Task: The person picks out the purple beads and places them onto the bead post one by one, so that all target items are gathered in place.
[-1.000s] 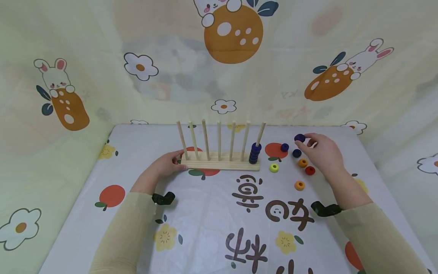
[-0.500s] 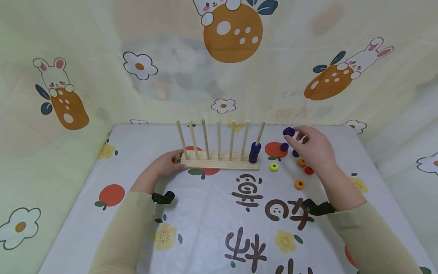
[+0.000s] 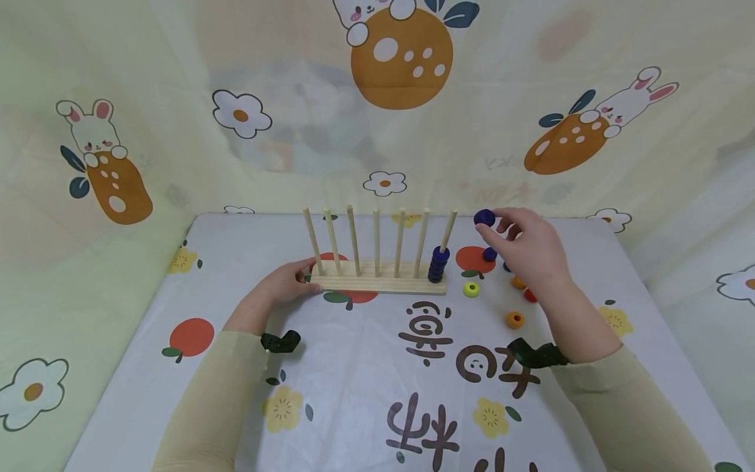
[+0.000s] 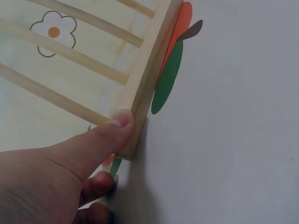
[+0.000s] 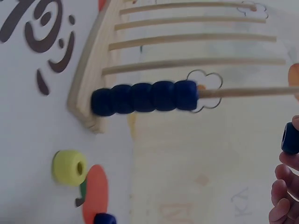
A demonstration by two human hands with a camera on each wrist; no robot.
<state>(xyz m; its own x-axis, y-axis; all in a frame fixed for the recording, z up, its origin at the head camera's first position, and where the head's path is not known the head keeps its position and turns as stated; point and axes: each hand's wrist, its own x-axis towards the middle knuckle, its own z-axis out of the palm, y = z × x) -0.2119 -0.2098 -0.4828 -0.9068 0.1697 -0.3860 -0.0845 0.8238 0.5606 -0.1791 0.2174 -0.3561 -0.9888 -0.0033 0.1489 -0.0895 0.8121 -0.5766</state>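
Note:
A wooden peg rack (image 3: 377, 282) with several upright pegs stands at the back of the table. My left hand (image 3: 284, 283) grips its left end; in the left wrist view the thumb (image 4: 122, 120) presses on the base. On the rightmost peg sits a stack of several dark blue beads (image 5: 145, 96). Up in the air, right of that peg's top, my right hand (image 3: 531, 246) pinches a dark blue bead (image 3: 484, 218) between thumb and fingers. The bead's hole shows in the right wrist view, apart from the peg.
Loose beads lie right of the rack: a yellow-green bead (image 3: 470, 289), a blue bead (image 3: 489, 254), an orange bead (image 3: 515, 320) and a red bead (image 3: 531, 296). Others are partly hidden by the right hand. A patterned cloth wall (image 3: 307, 151) rises behind the table.
My right hand has carried the blue bead left and upward, closer to the rightmost peg. The left hand and the rack have stayed in place.

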